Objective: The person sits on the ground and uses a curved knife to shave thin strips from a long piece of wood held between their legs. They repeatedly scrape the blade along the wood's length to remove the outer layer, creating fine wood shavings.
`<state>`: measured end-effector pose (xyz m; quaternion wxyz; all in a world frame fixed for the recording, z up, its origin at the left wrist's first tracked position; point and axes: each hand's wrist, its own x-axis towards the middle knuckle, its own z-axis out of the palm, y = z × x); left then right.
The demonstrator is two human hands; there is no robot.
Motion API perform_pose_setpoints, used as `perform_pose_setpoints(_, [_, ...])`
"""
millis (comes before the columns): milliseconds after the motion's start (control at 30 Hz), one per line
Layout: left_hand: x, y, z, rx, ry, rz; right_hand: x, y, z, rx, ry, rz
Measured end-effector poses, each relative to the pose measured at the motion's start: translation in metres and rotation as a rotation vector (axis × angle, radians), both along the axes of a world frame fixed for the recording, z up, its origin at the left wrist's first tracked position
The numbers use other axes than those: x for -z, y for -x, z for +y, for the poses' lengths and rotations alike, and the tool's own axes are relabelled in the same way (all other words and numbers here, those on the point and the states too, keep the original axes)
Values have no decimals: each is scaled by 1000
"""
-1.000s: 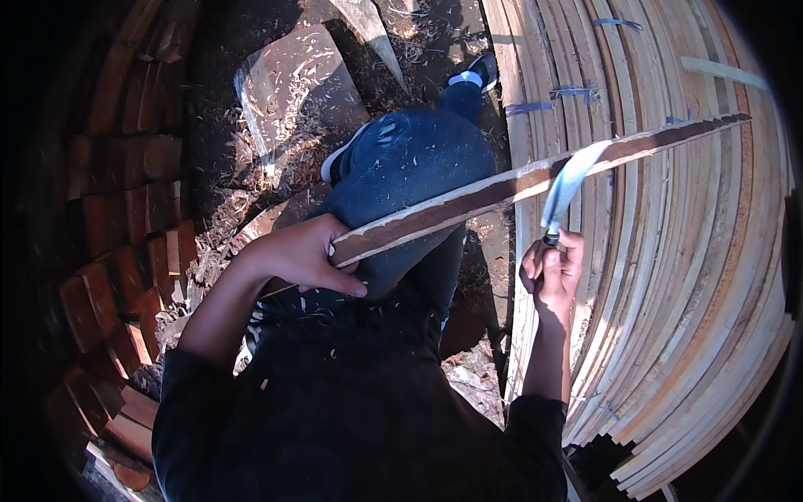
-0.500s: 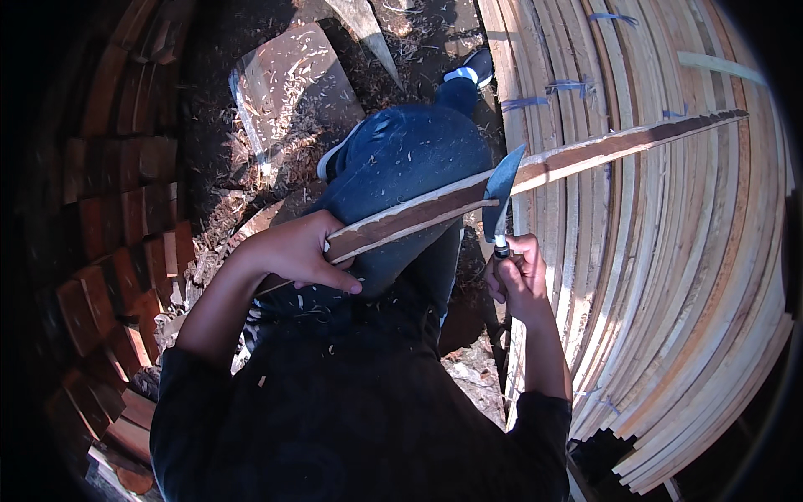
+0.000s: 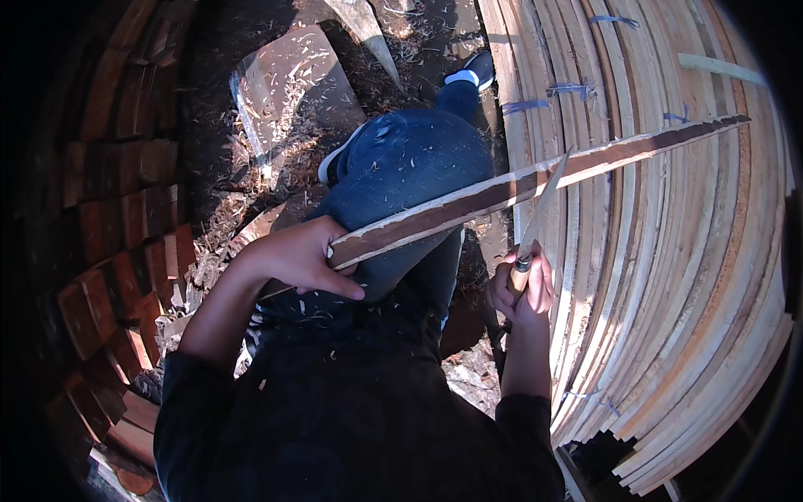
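A long narrow wooden strip (image 3: 443, 214), dark brown along its middle with pale edges, slants across my thigh and out to the right over the stacked wood. My left hand (image 3: 308, 261) is closed around its near end, thumb stretched along the lower side. In my right hand (image 3: 525, 286) is a knife (image 3: 542, 213) with a wooden handle and a dark collar. Its blade points up and crosses the strip, edge-on to me. Whether the blade touches the wood I cannot tell. Small shavings dot my blue trousers (image 3: 401, 163).
Bundles of long pale wooden strips (image 3: 669, 276), tied with blue cords (image 3: 571, 89), fill the right side. Stacked brown wood blocks (image 3: 125, 226) rise on the left. A flat board (image 3: 305, 88) strewn with shavings lies ahead, beside a pointed wood piece (image 3: 368, 38).
The knife has shifted right along the strip and turned from showing its flat side to nearly edge-on. A sliver curling off the strip beside the blade is gone. My left hand barely moved.
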<state>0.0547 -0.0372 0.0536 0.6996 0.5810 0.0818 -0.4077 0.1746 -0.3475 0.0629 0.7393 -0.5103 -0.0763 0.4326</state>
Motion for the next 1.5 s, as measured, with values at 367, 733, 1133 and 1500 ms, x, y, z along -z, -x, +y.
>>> perform_pose_setpoints(367, [3, 3, -1, 25, -27, -3, -14, -11, 0, 85, 184, -332])
perform_pose_setpoints(733, [-8, -2, -1, 18, -102, 52, -8, 7, -13, -117, 506, -518])
perform_pose_setpoints(1133, [1, 0, -2, 60, -71, 17, -15, -10, -17, 115, 506, -460])
perform_pose_setpoints(1500, [-8, -2, -4, 76, -137, 94, -11, -4, -17, -111, 551, -644])
